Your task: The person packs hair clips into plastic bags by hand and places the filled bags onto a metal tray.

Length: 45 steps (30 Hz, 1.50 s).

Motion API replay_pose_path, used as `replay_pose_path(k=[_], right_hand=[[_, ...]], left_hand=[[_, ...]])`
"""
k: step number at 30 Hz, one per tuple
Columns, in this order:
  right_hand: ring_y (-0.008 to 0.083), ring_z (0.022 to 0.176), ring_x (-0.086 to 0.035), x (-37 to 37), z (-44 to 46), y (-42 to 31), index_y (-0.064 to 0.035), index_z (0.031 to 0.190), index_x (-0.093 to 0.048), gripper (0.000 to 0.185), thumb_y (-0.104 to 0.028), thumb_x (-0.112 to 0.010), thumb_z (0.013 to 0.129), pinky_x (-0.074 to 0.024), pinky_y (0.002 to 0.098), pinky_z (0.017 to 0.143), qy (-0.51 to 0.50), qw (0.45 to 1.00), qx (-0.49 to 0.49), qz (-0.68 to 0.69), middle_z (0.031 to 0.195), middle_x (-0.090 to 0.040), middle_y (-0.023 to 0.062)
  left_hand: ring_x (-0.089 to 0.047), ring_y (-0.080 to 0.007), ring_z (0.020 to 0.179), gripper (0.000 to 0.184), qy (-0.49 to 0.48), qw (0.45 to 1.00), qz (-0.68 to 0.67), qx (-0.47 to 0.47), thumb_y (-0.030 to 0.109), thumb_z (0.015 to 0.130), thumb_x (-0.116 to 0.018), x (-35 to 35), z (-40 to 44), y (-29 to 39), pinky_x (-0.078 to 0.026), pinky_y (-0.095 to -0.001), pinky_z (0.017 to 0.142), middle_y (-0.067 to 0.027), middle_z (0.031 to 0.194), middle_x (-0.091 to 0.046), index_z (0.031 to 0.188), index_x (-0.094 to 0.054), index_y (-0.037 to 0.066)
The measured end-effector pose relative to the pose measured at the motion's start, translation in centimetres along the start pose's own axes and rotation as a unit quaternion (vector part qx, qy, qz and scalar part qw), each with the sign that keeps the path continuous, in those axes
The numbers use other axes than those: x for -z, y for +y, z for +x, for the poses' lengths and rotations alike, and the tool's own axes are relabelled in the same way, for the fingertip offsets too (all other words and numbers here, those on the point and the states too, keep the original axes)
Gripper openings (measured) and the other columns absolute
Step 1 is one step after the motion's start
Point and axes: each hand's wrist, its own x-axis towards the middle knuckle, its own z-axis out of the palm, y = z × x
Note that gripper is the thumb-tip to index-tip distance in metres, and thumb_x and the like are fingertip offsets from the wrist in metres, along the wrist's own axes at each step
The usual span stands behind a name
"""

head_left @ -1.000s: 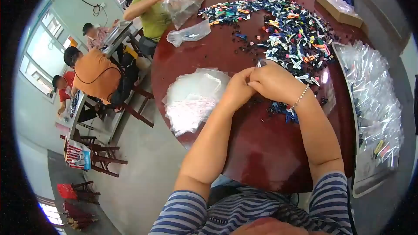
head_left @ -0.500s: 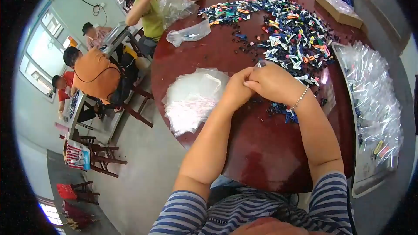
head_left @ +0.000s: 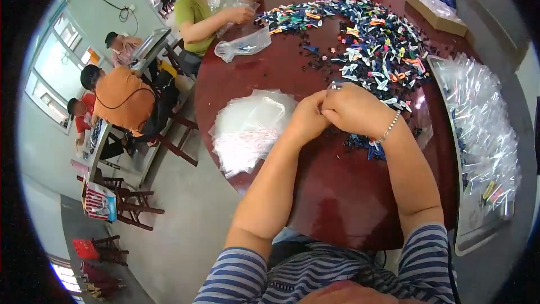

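My left hand (head_left: 309, 116) and my right hand (head_left: 354, 107) meet above the table, fingers closed and pressed together. A small dark and pale piece (head_left: 336, 86) shows at the right fingertips; most of it is hidden, so I cannot make out what it is. Just beyond my hands spreads a large pile of small hair clips (head_left: 382, 50) in dark blue, white, orange and other colours. Several dark blue clips (head_left: 374, 147) lie below my right wrist. Left of my left hand is a fanned stack of clear plastic bags (head_left: 256, 115).
The round dark red table (head_left: 349, 202) has a tray (head_left: 458, 239) of filled clear bags (head_left: 484, 129) at its right. A cardboard box (head_left: 433, 16) sits at the back right. Across the table a person in green (head_left: 194, 19) handles clear plastic; a clear bag (head_left: 243, 45) lies nearby.
My hands stay together, with the fingers shifting slightly. The person in green has leaned back and lowered one hand with the plastic.
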Motion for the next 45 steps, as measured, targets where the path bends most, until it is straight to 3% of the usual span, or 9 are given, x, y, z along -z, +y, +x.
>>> replay_pose_path(k=[6,8,12,15,20,28,34,36,45], right_hand=[[0.0367,0.077,-0.063,1.3,-0.1,-0.7,-0.0013,0.07,-0.066,0.016,-0.012,-0.054,0.071,-0.05,0.0444,0.076,-0.042,0.999,-0.014,0.008,0.077,-0.064,0.0208],[0.037,0.075,-0.062,1.0,-0.1,-0.4,-0.0011,0.068,-0.065,0.016,-0.012,-0.054,0.071,-0.0498,0.0447,0.076,-0.032,0.999,0.003,0.011,0.076,-0.064,0.021],[0.0376,0.073,-0.061,1.0,-0.1,-0.3,-0.0003,0.063,-0.063,0.017,-0.012,-0.053,0.07,-0.0491,0.0453,0.076,-0.015,0.999,0.029,0.023,0.073,-0.062,0.0216],[0.0371,0.072,-0.061,0.5,-0.2,-0.2,0.0005,0.063,-0.063,0.017,-0.012,-0.054,0.07,-0.0484,0.0453,0.078,0.037,0.997,0.053,0.031,0.072,-0.062,0.0213],[0.0365,0.07,-0.061,1.0,-0.3,-0.5,0.0005,0.064,-0.063,0.017,-0.012,-0.054,0.071,-0.0474,0.0448,0.079,0.026,0.998,0.054,0.026,0.071,-0.062,0.02],[0.0365,0.072,-0.06,1.1,-0.3,-0.6,0.0002,0.063,-0.062,0.017,-0.013,-0.054,0.071,-0.0474,0.0446,0.08,0.028,0.998,0.054,0.031,0.071,-0.062,0.0191],[0.0376,0.075,-0.062,1.2,-0.4,-0.7,-0.0003,0.07,-0.064,0.015,-0.012,-0.055,0.072,-0.0487,0.0448,0.078,0.02,0.999,0.039,0.031,0.078,-0.064,0.0209],[0.0337,0.073,-0.06,0.5,-0.4,-0.2,-0.0025,0.074,-0.064,0.012,-0.013,-0.058,0.074,-0.0472,0.042,0.072,0.056,0.995,0.041,0.066,0.075,-0.063,0.015],[0.0348,0.073,-0.06,0.4,-0.4,0.3,-0.0046,0.084,-0.067,0.015,-0.013,-0.058,0.075,-0.048,0.0428,0.07,0.029,0.999,0.032,0.019,0.077,-0.064,0.0161]], left_hand=[[-0.057,-0.0092,0.097,0.035,-0.044,0.999,0.031,-0.002,0.0,0.078,-0.063,0.1,-0.1,0.6,-0.046,-0.0259,0.084,-0.0031,0.104,-0.065,0.113,-0.06,0.002],[-0.055,-0.009,0.1,0.04,-0.061,0.996,-0.035,-0.053,0.0,0.077,-0.064,0.1,0.0,0.5,-0.044,-0.026,0.088,-0.0025,0.109,-0.064,0.116,-0.058,0.002],[-0.054,-0.0091,0.102,0.044,-0.067,0.994,-0.059,-0.059,-0.001,0.076,-0.066,0.2,-0.1,1.0,-0.043,-0.0265,0.09,-0.0017,0.111,-0.062,0.118,-0.057,0.003],[-0.054,-0.0088,0.102,0.045,-0.081,0.991,-0.089,-0.049,-0.001,0.075,-0.068,0.5,-0.2,1.0,-0.044,-0.0271,0.09,-0.0008,0.111,-0.062,0.118,-0.058,0.004],[-0.054,-0.0087,0.102,0.046,-0.096,0.986,-0.133,-0.012,-0.001,0.074,-0.071,0.7,-0.2,1.0,-0.044,-0.0274,0.09,0.0,0.111,-0.061,0.118,-0.058,0.004],[-0.055,-0.0094,0.102,0.047,-0.095,0.985,-0.14,-0.031,-0.001,0.073,-0.072,0.7,-0.1,0.7,-0.044,-0.0275,0.09,-0.0002,0.111,-0.061,0.118,-0.058,0.004],[-0.056,-0.009,0.098,0.04,-0.078,0.988,-0.13,-0.03,-0.002,0.074,-0.069,0.4,-0.2,0.9,-0.045,-0.027,0.087,0.0003,0.106,-0.063,0.112,-0.06,0.004],[-0.056,-0.0088,0.097,0.036,-0.072,0.99,-0.121,-0.027,-0.002,0.074,-0.068,0.3,-0.1,0.8,-0.046,-0.0268,0.085,0.0003,0.104,-0.063,0.109,-0.061,0.003],[-0.058,-0.008,0.09,0.031,-0.051,0.996,-0.069,-0.033,-0.005,0.073,-0.066,0.3,0.1,0.5,-0.047,-0.0255,0.081,0.0001,0.097,-0.066,0.103,-0.063,0.003]])
